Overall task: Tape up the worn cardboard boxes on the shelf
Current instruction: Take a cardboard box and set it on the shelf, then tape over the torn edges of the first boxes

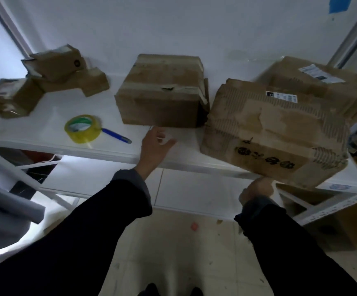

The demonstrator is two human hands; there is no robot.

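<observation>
A large worn cardboard box [275, 133] with torn facing and black writing overhangs the front edge of the white shelf [45, 133] at the right. My right hand [256, 190] grips its lower front corner from beneath. My left hand [155, 146] hovers over the shelf with fingers spread, just in front of a middle cardboard box [162, 90] that has a small hole in its top seam. A roll of yellowish clear tape [82, 128] lies on the shelf to the left, with a blue utility knife [116, 135] beside it.
Several small crumpled boxes [51, 75] are piled at the shelf's back left. Another labelled box [322, 82] sits behind the large one. A white wall stands behind the shelf, metal uprights at both sides, tiled floor below, and more cartons [356, 227] on the lower right.
</observation>
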